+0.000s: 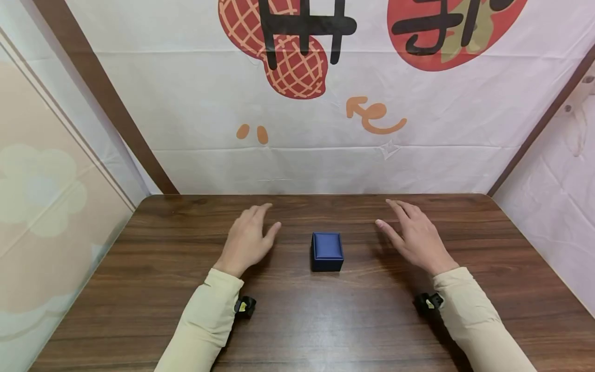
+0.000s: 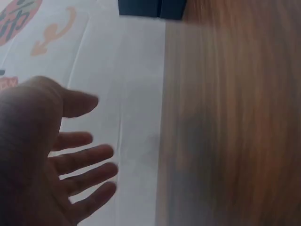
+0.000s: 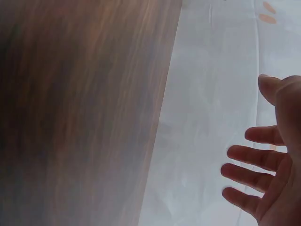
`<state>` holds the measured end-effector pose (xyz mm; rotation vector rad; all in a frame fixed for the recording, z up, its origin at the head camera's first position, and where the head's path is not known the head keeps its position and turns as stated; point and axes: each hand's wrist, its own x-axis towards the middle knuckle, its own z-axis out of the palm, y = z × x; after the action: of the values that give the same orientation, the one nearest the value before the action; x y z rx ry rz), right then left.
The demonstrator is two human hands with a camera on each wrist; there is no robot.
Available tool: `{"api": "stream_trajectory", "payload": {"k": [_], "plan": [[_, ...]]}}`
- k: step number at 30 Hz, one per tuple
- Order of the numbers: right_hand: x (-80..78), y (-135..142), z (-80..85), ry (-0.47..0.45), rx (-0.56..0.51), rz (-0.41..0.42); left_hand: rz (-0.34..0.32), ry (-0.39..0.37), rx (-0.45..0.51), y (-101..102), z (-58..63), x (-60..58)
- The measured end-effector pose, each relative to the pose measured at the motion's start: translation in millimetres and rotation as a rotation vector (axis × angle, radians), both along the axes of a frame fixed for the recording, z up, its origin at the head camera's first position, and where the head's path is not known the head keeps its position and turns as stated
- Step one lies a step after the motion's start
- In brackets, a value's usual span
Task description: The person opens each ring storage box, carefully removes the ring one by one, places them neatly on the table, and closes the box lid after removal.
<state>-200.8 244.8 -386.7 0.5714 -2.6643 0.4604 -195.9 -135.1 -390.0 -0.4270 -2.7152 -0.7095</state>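
A small dark blue box [image 1: 327, 251] with a padded-looking lid sits closed on the wooden table, between the two hands in the head view. To its left is my left hand [image 1: 248, 238], apart from the box, thumb spread from the fingers and nothing held. On the other side, my right hand [image 1: 417, 238] is likewise apart from it, fingers extended and holding nothing. The left wrist view catches the lower part of the blue box [image 2: 151, 8] at its top edge, beyond the left hand [image 2: 56, 146]. In the right wrist view the right hand [image 3: 268, 160] appears with its fingers spread, and the box is out of frame.
The brown wood-grain table [image 1: 321, 330] ends at a back edge against a white printed cloth [image 1: 195, 113]. More cloth hangs at the left and right sides. A small black wrist device [image 1: 245, 307] is on the left sleeve, another black device [image 1: 427, 303] on the right.
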Motion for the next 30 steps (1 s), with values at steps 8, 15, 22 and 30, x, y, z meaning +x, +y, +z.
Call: {"api": "stream_trajectory", "payload": {"k": [8, 15, 22, 30], "plan": [[6.3, -17, 1.3, -0.125, -0.129, 0.078, -0.281, -0.344, 0.205, 24, -5.8, 6.3], [17.4, -36, 2.4, -0.24, -0.182, 0.213, -0.347, -0.458, 0.233, 46, -16.5, 12.7], [26.3, -56, 0.8, -0.319, -0.171, 0.321, -0.257, -0.429, 0.233, 56, -21.4, 18.4], [22.9, -71, -5.5, -0.339, -0.095, 0.349, -0.235, -0.424, 0.239, 57, -24.2, 19.4]]}}
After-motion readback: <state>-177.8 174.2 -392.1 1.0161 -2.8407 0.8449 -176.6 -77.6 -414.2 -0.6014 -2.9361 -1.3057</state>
